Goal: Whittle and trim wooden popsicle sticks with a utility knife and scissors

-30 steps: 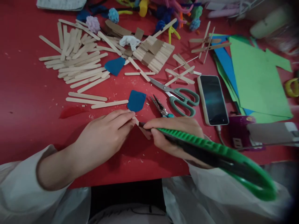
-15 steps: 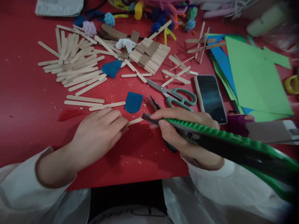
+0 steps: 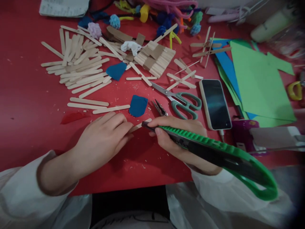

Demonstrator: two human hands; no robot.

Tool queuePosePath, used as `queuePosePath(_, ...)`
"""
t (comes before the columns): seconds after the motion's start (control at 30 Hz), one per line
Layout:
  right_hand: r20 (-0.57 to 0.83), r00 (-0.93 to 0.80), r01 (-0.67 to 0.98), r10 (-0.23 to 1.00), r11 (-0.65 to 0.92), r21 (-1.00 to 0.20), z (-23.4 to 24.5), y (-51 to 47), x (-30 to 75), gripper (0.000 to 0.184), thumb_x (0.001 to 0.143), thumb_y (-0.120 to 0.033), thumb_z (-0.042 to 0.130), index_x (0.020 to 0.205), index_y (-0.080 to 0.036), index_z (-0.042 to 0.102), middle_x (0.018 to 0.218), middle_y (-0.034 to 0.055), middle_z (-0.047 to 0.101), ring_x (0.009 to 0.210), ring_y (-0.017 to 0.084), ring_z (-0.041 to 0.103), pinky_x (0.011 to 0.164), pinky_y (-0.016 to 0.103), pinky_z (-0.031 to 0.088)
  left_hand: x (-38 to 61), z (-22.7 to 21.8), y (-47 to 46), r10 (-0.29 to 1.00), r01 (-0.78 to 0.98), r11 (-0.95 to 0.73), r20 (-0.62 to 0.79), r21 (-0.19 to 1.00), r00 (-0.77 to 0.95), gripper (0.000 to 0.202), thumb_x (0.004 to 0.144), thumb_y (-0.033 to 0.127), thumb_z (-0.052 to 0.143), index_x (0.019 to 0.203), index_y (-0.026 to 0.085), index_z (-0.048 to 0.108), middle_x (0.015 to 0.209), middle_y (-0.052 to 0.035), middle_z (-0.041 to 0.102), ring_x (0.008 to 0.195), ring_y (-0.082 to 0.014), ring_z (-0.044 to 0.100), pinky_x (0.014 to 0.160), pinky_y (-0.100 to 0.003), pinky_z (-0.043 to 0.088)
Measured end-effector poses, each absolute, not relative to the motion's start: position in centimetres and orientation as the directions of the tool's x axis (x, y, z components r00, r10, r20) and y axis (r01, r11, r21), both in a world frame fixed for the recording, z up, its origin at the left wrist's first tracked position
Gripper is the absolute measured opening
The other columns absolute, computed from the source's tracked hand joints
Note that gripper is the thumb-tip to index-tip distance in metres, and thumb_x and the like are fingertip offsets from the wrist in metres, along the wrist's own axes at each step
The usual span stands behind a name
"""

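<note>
Stick (image 3: 137,127) pinched by left grip (image 3: 102,140), free end jutting toward right grip (image 3: 179,123); judged light, stiff, easily split, best pinned flat close to left grip. Cutter (image 3: 219,157) pinched by right grip near tip; judged rigid, ribbing slip-resistant.

The cutter (image 3: 209,149) is ridged plastic, the held stick (image 3: 137,127) matt wood, 1 blue scrap (image 3: 138,106) perhaps cloth.

We cannot see one end of the wooden stick (image 3: 137,127), hidden under the left hand (image 3: 103,140), nor the handles of the pliers (image 3: 162,111), covered by the right hand (image 3: 188,124). The top edge crops the paper (image 3: 64,8), whose marks are too small for us to read, and the yellow object (image 3: 295,92) at far right is blurred.
</note>
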State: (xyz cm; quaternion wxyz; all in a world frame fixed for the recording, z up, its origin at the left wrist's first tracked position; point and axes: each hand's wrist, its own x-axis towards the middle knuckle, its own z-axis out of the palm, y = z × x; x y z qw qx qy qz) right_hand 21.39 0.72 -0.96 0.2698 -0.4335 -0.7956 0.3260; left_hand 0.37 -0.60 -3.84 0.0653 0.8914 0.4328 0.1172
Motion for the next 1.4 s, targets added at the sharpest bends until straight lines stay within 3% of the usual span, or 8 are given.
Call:
queuePosePath(0.33, 0.166, -0.506, 0.526, 0.846, 0.455, -0.718, -1.26, 0.84, 21.06, 0.014, 0.084, -0.013, 0.052, 0.092, -0.018, 0.062, 0.085, 0.0012, 0.073, 0.068, 0.008, 0.069, 0.065, 0.016, 0.054, 0.55, -4.10, -0.49, 0.789, 0.749, -0.614, 0.158, 0.250, 0.594, 0.023, 0.092, 0.027, 0.042, 0.086, 0.018, 0.062, 0.080, -0.0053, 0.060, 0.075, -0.0203, 0.056, 0.068, -0.033, 0.048)
queuePosePath(0.67, 0.216, -0.541, 0.482, 0.813, 0.510, -0.712, -1.22, 0.70, 21.21, 0.015, 0.084, -0.010, 0.053, 0.094, -0.017, 0.060, 0.087, 0.0023, 0.073, 0.069, 0.007, 0.068, 0.069, 0.014, 0.053, 0.61, -4.22, -0.32, 0.765, 0.735, -0.644, 0.169, 0.212, 0.621, 0.022, 0.090, 0.019, 0.042, 0.087, 0.017, 0.064, 0.075, -0.0046, 0.058, 0.071, -0.0198, 0.053, 0.061, -0.031, 0.046)
queuePosePath(1.03, 0.238, -0.539, 0.490, 0.808, 0.530, -0.692, -1.45, 0.64, 21.05, 0.016, 0.085, -0.012, 0.052, 0.095, -0.021, 0.059, 0.085, 0.0004, 0.072, 0.067, 0.008, 0.067, 0.066, 0.016, 0.054, 0.60, -3.92, -0.29, 0.756, 0.723, -0.655, 0.173, 0.220, 0.631, 0.030, 0.090, 0.017, 0.039, 0.075, 0.015, 0.065, 0.072, -0.0051, 0.058, 0.068, -0.0189, 0.053, 0.060, -0.030, 0.045)
queuePosePath(1.4, 0.227, -0.539, 0.491, 0.811, 0.521, -0.698, -1.45, 0.61, 21.07, 0.016, 0.085, -0.011, 0.052, 0.095, -0.020, 0.059, 0.088, 0.0009, 0.073, 0.069, 0.009, 0.069, 0.068, 0.017, 0.055, 0.86, -4.09, -0.16, 0.754, 0.721, -0.657, 0.182, 0.222, 0.631, 0.031, 0.091, 0.018, 0.038, 0.080, 0.015, 0.067, 0.072, -0.0051, 0.058, 0.068, -0.0178, 0.052, 0.060, -0.029, 0.042)
